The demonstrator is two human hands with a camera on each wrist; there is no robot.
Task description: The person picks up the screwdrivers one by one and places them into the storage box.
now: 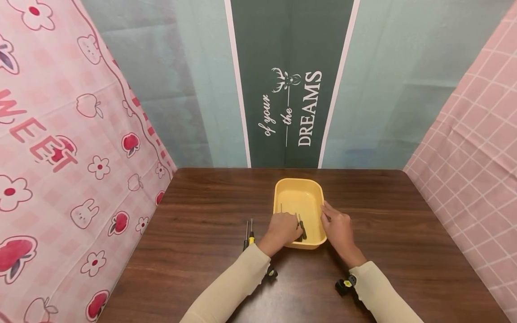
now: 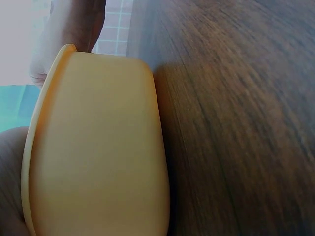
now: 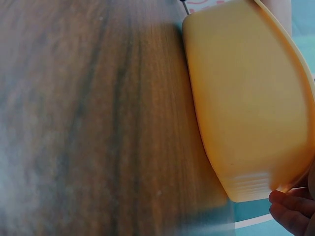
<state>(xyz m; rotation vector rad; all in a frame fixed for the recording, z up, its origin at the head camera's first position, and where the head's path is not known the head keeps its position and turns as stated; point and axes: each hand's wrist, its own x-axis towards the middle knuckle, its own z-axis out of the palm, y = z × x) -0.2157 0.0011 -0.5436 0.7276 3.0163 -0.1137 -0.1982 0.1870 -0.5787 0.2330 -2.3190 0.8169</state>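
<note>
A yellow plastic box (image 1: 311, 202) stands on the table, its outer wall (image 2: 98, 142) filling much of the left wrist view. My left hand (image 1: 284, 228) reaches down inside its near left part, fingers bent among small dark-handled screwdrivers (image 1: 303, 229). A thin metal shaft (image 1: 281, 207) shows just beyond that hand. The fingertips are hidden, so whether they hold a screwdriver is unclear. On the right side, my right hand (image 1: 338, 226) grips the box's rim, with fingers (image 3: 290, 211) against the outer far corner in the right wrist view.
Left of the box lie two screwdrivers, one with a yellow and black handle (image 1: 252, 239), the other black (image 1: 245, 244), partly behind the left forearm. The brown wooden table (image 1: 194, 269) meets patterned cloths on its left, back and right sides.
</note>
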